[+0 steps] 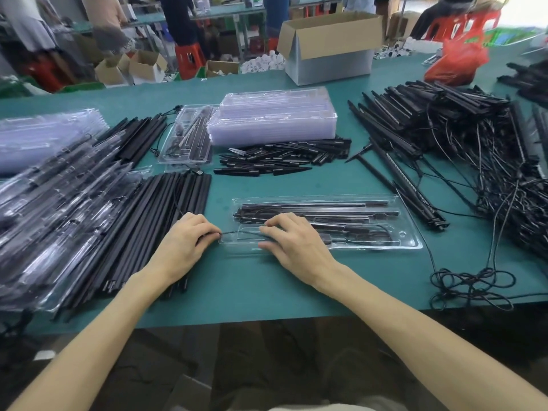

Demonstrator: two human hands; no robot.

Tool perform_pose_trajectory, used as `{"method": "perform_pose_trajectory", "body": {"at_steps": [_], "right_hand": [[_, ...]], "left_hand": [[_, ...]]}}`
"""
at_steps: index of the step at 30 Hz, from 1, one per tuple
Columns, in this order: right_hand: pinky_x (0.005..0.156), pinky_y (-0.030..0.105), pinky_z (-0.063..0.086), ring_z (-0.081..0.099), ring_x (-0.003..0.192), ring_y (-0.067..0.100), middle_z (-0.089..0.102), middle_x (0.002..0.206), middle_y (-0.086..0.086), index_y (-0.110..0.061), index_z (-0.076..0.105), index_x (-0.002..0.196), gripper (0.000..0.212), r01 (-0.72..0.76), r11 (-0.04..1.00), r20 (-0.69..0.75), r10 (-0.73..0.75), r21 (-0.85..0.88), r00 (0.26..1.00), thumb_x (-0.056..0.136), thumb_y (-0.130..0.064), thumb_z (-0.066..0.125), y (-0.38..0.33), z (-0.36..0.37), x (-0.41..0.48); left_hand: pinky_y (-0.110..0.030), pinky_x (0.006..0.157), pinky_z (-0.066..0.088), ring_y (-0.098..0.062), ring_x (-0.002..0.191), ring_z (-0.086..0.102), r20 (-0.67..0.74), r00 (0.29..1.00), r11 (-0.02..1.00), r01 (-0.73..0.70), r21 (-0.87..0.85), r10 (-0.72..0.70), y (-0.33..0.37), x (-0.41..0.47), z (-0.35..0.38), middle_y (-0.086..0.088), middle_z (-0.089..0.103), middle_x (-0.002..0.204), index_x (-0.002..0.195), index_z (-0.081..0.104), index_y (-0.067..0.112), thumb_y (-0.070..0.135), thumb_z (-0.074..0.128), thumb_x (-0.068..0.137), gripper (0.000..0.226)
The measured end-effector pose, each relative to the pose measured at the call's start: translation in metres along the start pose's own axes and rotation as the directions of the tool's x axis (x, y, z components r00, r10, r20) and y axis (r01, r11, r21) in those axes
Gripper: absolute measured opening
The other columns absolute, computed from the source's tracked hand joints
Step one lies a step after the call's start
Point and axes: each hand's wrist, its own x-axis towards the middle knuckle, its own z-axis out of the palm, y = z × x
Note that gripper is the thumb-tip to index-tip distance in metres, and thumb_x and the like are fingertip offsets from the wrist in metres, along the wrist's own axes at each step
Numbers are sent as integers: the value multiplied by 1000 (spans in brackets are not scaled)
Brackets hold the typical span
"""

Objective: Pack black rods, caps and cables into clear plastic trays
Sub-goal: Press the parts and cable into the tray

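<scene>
Busy workshop out back, people and red stools all blurry, and up front it's one big green table [267, 295] covered in stuff. Biggest thing by far is the tangled heap of rods with cables [444, 129], off to the right of and beyond the right fingers [275, 222]. Left of the left fingers [204, 229] there's a sloppy stack of packed trays [59, 203], and a neat bunch of loose black rods [178, 197] runs right under the left hand [184, 241]. Way out beyond both sets of fingers sits a cardboard box [329, 48], closer in a stack of empty clear trays [275, 117], and just in front of that a pile of pointed black caps [281, 158]. The clear tray [370, 241] being packed lies flat, its left end under the right hand [293, 244], stretching off to the right of the fingers, with a couple of long rods [311, 204] in its slots. Right fingers are bent a bit and resting down on the tray, not gripping anything as far as I can see. Left fingers are curled in, pinching the end of a thin black cable [234, 232], which crosses the small gap between the hands and runs under the right fingertips.
</scene>
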Motion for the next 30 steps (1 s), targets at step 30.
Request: {"method": "perform_pose_trajectory", "body": {"at_steps": [30], "right_hand": [[80, 39, 48, 57, 91, 27, 62, 94, 6, -6, 66, 91, 21, 8, 998, 68, -4, -60, 998, 96, -26, 63, -10, 0, 4]], "left_hand": [[-34, 61, 45, -20, 58, 46, -5, 982, 964, -184, 194, 188, 27, -27, -13, 0, 47, 66, 66, 56, 9, 34, 48, 99, 42]]}}
